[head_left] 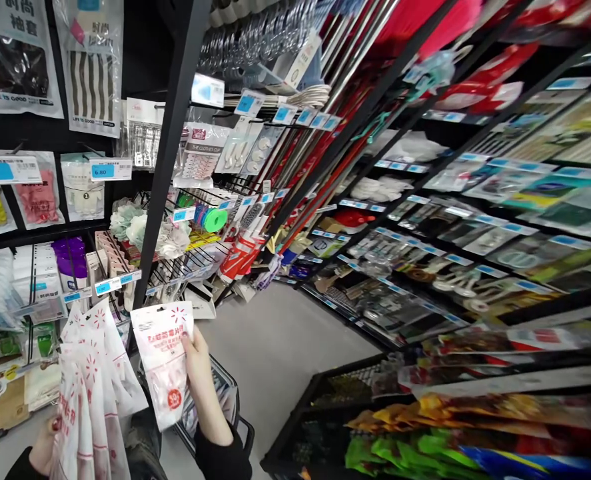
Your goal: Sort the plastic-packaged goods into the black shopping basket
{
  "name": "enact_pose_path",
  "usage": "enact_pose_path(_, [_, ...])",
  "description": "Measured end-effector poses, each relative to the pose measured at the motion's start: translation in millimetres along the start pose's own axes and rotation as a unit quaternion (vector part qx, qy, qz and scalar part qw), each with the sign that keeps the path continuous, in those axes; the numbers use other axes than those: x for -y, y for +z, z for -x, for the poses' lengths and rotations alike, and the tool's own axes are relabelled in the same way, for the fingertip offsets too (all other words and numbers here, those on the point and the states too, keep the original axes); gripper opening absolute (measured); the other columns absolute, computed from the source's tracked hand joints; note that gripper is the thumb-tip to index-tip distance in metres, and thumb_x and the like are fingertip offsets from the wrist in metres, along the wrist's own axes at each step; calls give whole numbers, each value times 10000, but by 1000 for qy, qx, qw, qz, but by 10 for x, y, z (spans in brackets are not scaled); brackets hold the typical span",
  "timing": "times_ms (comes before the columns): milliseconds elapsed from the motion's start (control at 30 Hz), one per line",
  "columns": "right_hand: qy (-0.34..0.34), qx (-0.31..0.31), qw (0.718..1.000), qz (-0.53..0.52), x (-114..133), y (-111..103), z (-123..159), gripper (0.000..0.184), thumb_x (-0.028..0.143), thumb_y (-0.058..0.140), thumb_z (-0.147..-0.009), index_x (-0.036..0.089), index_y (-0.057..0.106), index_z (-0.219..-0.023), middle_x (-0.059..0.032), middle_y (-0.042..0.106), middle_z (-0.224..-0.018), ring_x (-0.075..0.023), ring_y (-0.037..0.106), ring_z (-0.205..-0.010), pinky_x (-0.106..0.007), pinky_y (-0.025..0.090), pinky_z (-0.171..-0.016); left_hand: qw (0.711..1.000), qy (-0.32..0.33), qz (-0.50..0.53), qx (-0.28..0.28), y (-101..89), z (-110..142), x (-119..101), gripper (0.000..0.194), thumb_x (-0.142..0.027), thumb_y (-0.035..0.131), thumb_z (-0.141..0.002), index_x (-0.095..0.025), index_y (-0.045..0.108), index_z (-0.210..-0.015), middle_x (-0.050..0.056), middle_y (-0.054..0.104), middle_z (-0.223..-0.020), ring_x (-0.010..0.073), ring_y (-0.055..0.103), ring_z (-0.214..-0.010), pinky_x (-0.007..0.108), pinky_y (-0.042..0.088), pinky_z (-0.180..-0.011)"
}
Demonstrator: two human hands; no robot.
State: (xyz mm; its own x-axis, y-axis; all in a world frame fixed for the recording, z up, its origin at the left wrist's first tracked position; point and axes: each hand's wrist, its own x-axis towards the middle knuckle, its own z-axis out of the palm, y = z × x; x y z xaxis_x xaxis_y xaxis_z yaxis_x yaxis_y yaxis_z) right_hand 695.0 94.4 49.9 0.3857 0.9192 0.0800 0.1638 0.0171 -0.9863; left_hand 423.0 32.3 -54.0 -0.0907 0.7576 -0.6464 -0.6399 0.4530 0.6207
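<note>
My right hand (195, 353) grips one white plastic packet (162, 373) with red print and a round red "30" mark by its right edge. The packet faces me, with its hang hole at the top. At the lower left, my left hand (46, 443) is closed around several matching white packets (92, 400), fanned out in a bunch. Those packets cover most of the left fingers. Both hands are in front of the lower part of the left shelf, and the single packet is just right of the bunch.
A shopping basket or cart (235, 393) with a black frame is below my right hand. On the left, a rack (162, 167) holds hanging packaged goods and price tags (110, 169). More stocked shelves (455, 260) line the right side. Grey floor (280, 333) lies between them.
</note>
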Motion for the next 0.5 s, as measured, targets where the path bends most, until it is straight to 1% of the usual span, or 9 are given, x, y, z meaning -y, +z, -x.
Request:
enact_pose_path(67, [-15, -32, 996, 85, 117, -4, -59, 170, 281, 360, -771, 191, 480, -851, -41, 534, -755, -188, 500, -695, -318, 395, -694, 1000, 11, 4, -10, 25, -2, 15, 379, -100, 748, -211, -268, 574, -502, 19, 687, -552, 396, 482, -1138, 426, 517, -826])
enact_pose_path(100, [-24, -38, 991, 123, 170, 10, -61, 188, 275, 333, -782, 185, 475, -865, -49, 541, -771, -193, 506, -708, -321, 394, -702, 1000, 15, 6, -9, 37, 2, 17, 363, -110, 752, -214, -265, 568, -487, 26, 691, -568, 399, 475, -1144, 427, 514, -832])
enact_pose_path(133, [-31, -29, 988, 146, 214, 37, -45, 206, 275, 306, -797, 179, 472, -873, -52, 545, -764, -193, 510, -702, -320, 398, -698, 1000, 19, 8, -3, 51, 8, 15, 343, -129, 755, -223, -262, 562, -474, 32, 695, -588, 400, 470, -1147, 426, 510, -837])
enact_pose_path(200, [-38, 28, 990, 136, 257, 132, 31, 255, 290, 280, -830, 167, 483, -924, -61, 564, -774, -192, 529, -715, -315, 415, -705, 1000, 21, 11, 14, 87, 27, -5, 320, -143, 751, -236, -259, 569, -472, 37, 701, -620, 401, 462, -1152, 419, 503, -848])
enact_pose_path(267, [-34, 94, 989, 105, 237, 255, 138, 323, 325, 295, -857, 145, 500, -1031, -95, 601, -886, -199, 556, -819, -322, 427, -782, 999, 20, 10, 28, 139, 63, -47, 341, -112, 737, -231, -254, 600, -510, 36, 702, -632, 407, 472, -1138, 415, 497, -850])
enact_pose_path(333, [-28, 142, 987, 72, 174, 366, 246, 392, 362, 345, -868, 134, 497, -1147, -125, 593, -1057, -210, 539, -988, -335, 397, -901, 999, 8, 16, 50, 205, 125, -102, 400, -97, 727, -259, -242, 655, -625, 39, 709, -676, 406, 508, -1097, 426, 493, -847])
enact_pose_path(400, [-32, 186, 981, 37, 108, 435, 328, 410, 376, 397, -867, 148, 514, -1187, -115, 579, -1138, -215, 503, -1090, -338, 365, -964, 995, -18, 26, 95, 268, 203, -158, 501, -104, 730, -308, -217, 678, -794, 58, 717, -743, 403, 561, -1025, 454, 490, -829])
enact_pose_path(433, [-38, 211, 976, 20, 85, 452, 356, 402, 373, 411, -869, 164, 525, -1193, -102, 587, -1141, -212, 503, -1099, -336, 367, -968, 992, -35, 27, 120, 291, 240, -182, 541, -112, 734, -342, -203, 670, -872, 69, 719, -766, 396, 591, -975, 467, 490, -814])
enact_pose_path(500, [-49, 260, 964, -10, 66, 457, 387, 383, 357, 421, -876, 196, 533, -1205, -78, 607, -1127, -201, 529, -1069, -330, 391, -949, 986, -63, 18, 156, 312, 292, -211, 544, -127, 744, -400, -181, 647, -932, 81, 720, -774, 371, 638, -860, 471, 494, -773])
